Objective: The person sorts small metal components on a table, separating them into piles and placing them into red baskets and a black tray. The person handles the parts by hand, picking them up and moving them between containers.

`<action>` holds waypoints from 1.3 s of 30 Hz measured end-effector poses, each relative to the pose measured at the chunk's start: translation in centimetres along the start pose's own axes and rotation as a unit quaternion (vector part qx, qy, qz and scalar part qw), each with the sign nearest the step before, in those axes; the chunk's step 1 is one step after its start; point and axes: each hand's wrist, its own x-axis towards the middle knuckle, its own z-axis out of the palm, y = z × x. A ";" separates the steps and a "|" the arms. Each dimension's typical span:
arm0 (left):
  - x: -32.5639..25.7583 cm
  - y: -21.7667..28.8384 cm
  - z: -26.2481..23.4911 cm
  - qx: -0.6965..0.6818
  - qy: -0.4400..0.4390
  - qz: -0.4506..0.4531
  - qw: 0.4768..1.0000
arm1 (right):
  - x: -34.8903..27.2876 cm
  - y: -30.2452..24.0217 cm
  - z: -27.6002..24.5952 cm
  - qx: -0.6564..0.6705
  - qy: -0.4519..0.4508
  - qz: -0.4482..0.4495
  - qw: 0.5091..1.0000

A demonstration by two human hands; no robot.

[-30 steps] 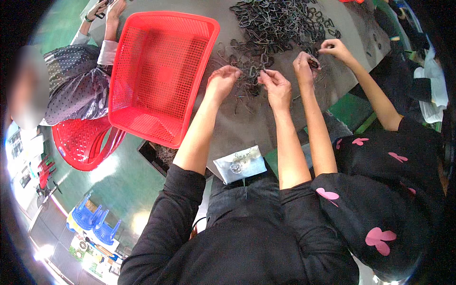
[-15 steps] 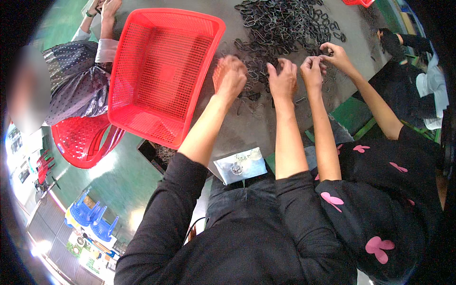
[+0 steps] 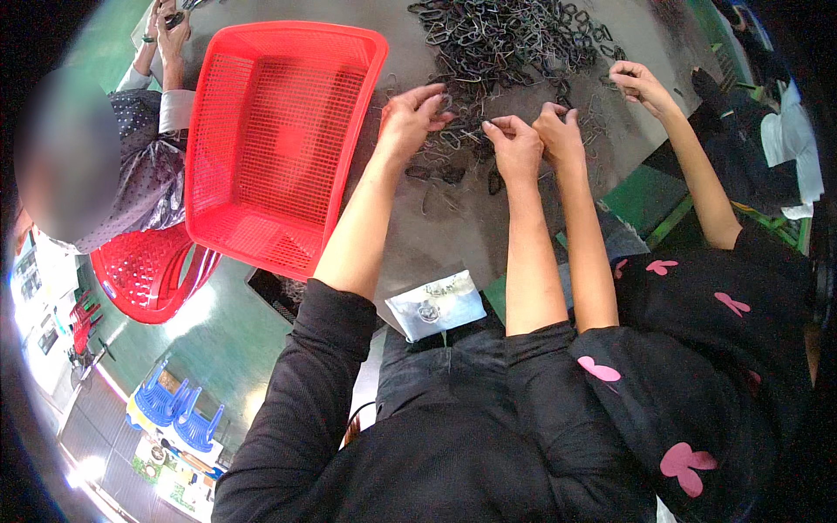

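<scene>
My left hand (image 3: 408,122) is beside the red basket's right side, thumb and fingers pinching a small dark metal link (image 3: 445,103) shaped like a carabiner. To its right, my right hand (image 3: 516,150) has its fingertips pressed together at the near edge of the heap; whatever they hold is too small to make out. Beyond both hands lies a big heap of dark metal links (image 3: 497,44). Several loose links (image 3: 436,173) and thin wire pieces lie on the grey table (image 3: 405,235) just this side of my left hand.
The red perforated basket (image 3: 200,166) stands at the left. Close on my right, a co-worker's hands (image 3: 560,135) work at the same heap. A pale pouch (image 3: 436,305) rests at my lap by the table edge. Another person sits far left near a red chair (image 3: 144,275).
My left hand has turned and now shows a link in its pinch. My right hand's fingers have come together lower down. The co-worker's two hands have moved apart.
</scene>
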 end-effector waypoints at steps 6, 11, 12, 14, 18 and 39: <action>-1.8 0.6 -0.4 0.084 -0.014 -0.002 0.996 | 1.1 -1.1 0.6 -0.217 0.116 -0.108 0.963; -2.5 1.5 -0.5 0.167 0.027 0.029 0.985 | 0.8 -0.3 0.8 0.052 0.020 -0.008 0.998; -2.9 0.9 -0.5 0.135 0.037 0.009 0.990 | 0.3 0.1 0.8 0.021 0.023 -0.015 0.999; -3.1 0.9 -1.1 -0.041 -0.010 0.010 0.999 | -1.7 0.0 0.5 0.024 0.048 -0.017 0.998; -4.2 -0.4 -1.8 -0.168 -0.054 -0.045 0.983 | -6.5 3.5 -0.9 0.317 -0.003 0.106 0.942; -10.7 -4.7 1.8 0.191 0.005 0.040 0.981 | -9.2 5.2 -4.0 0.499 -0.311 0.164 0.792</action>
